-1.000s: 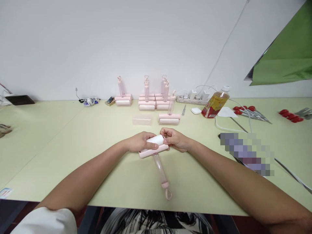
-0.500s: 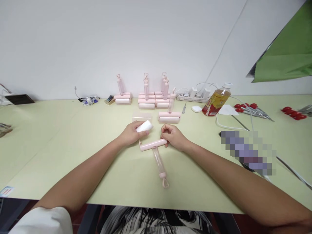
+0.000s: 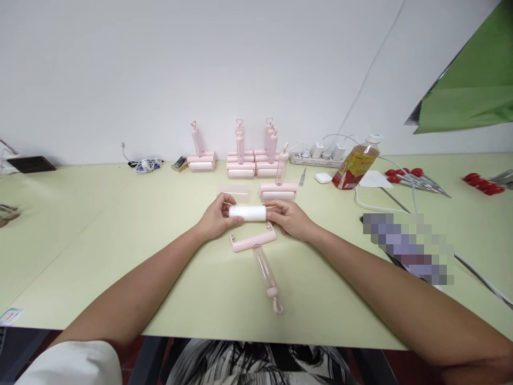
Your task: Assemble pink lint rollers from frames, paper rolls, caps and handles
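Note:
A white lint roller refill [image 3: 247,213] lies crosswise between my two hands. My left hand [image 3: 218,216] is closed on its left end, and my right hand [image 3: 289,218] grips the right end with thumb and fingers. Just below it, a pink lint roller handle [image 3: 264,267] rests on the table, its bare frame pointing away from me and its loop towards me. Beyond my hands lies a clear pinkish cover [image 3: 233,193]. To the right of that cover stands a pink lint roller [image 3: 279,192] with a white roll in it.
Several more pink lint rollers [image 3: 241,170] stand along the wall. On the right are a power strip [image 3: 316,161], a tilted drink bottle [image 3: 356,166], red-handled tools [image 3: 417,182] and a blurred-out object [image 3: 404,248]. A coiled white cable [image 3: 146,166] lies at the back left.
My right hand has let go of the lint roller handle and taken the right end of the refill. The refill has turned from tilted to level. The handle now lies free, shifted slightly right.

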